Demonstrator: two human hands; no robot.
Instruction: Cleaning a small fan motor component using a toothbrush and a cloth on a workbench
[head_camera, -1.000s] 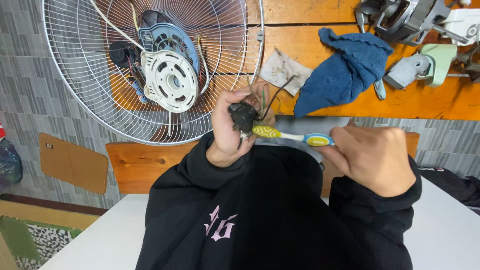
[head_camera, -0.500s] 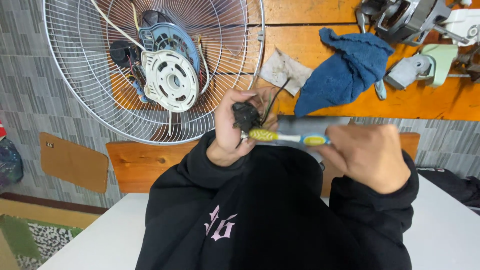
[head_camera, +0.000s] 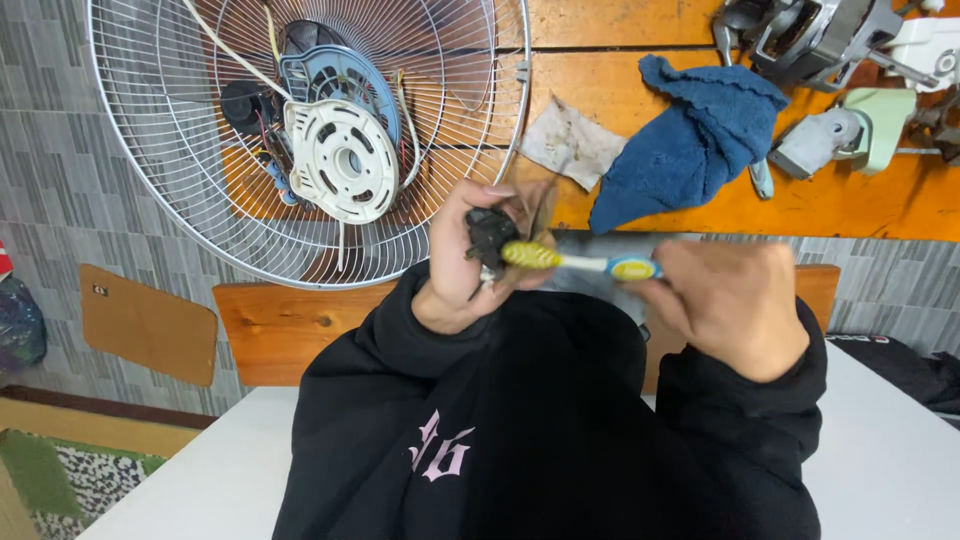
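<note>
White round wire fan guard (head_camera: 180, 190) with a white plastic motor cover (head_camera: 340, 160) at its hub lies left on the orange wooden bench (head_camera: 870, 205). Left hand (head_camera: 462, 258) is closed around a small black plastic part with thin wires (head_camera: 489, 235), held above the black-sleeved lap just below the bench edge. Yellow-headed toothbrush with a white and blue handle (head_camera: 565, 261) touches that part, gripped by the closed right hand (head_camera: 735, 300); crumpled blue towel (head_camera: 690, 140) lies on the bench behind.
</note>
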